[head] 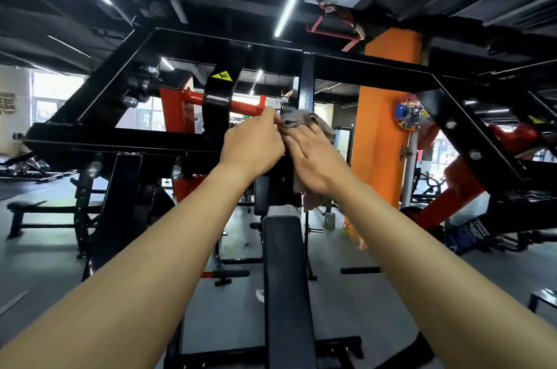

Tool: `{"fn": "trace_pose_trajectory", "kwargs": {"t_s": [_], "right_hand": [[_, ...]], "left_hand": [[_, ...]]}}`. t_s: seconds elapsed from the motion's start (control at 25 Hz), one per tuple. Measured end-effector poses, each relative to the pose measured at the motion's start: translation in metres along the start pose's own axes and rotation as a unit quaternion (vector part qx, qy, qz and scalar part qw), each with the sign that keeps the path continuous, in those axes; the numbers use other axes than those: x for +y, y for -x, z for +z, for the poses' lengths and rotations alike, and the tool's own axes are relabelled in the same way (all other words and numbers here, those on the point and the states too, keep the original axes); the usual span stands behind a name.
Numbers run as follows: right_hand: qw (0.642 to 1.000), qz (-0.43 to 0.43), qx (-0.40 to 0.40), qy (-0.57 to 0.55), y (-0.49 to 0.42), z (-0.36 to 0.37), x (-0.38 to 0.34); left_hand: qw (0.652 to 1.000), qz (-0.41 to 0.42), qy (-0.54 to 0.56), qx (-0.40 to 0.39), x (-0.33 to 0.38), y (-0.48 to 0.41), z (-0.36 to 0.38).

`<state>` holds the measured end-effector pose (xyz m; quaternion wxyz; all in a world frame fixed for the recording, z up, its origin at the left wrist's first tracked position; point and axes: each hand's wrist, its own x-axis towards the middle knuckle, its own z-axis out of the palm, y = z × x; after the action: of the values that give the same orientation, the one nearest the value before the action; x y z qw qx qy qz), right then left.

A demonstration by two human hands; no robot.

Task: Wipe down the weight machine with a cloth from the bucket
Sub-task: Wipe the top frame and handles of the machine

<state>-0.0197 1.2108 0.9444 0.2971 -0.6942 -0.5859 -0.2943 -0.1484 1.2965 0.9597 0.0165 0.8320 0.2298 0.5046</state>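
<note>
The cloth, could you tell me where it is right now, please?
Head view, centre: the cloth is raised in front of the black post, the left hand pinching its edge and the right hand laid over it.

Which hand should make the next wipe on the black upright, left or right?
Right, probably. The right hand lies flat over the cloth in front of the upright, so it looks ready to press and wipe. The left hand only pinches the cloth's top edge.
</note>
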Motion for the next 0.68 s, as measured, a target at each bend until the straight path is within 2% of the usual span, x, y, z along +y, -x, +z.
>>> {"fn": "trace_pose_trajectory", "kwargs": {"t_s": [0.12, 0.28, 0.48, 0.68], "right_hand": [[0.996, 0.086, 0.001, -0.019, -0.021, 0.003, -0.009], [0.989, 0.077, 0.099, -0.074, 0.022, 0.025, -0.026], [0.978, 0.152, 0.074, -0.121, 0.0, 0.009, -0.019], [0.946, 0.214, 0.154, -0.189, 0.024, 0.027, -0.037]], "left_hand": [[1.0, 0.001, -0.01, 0.001, 0.002, 0.001, 0.0], [1.0, 0.02, -0.017, -0.005, 0.0, 0.004, 0.003], [0.998, 0.044, -0.038, 0.012, -0.002, 0.005, 0.008], [0.997, 0.044, -0.059, 0.031, -0.001, 0.007, 0.01]]}}
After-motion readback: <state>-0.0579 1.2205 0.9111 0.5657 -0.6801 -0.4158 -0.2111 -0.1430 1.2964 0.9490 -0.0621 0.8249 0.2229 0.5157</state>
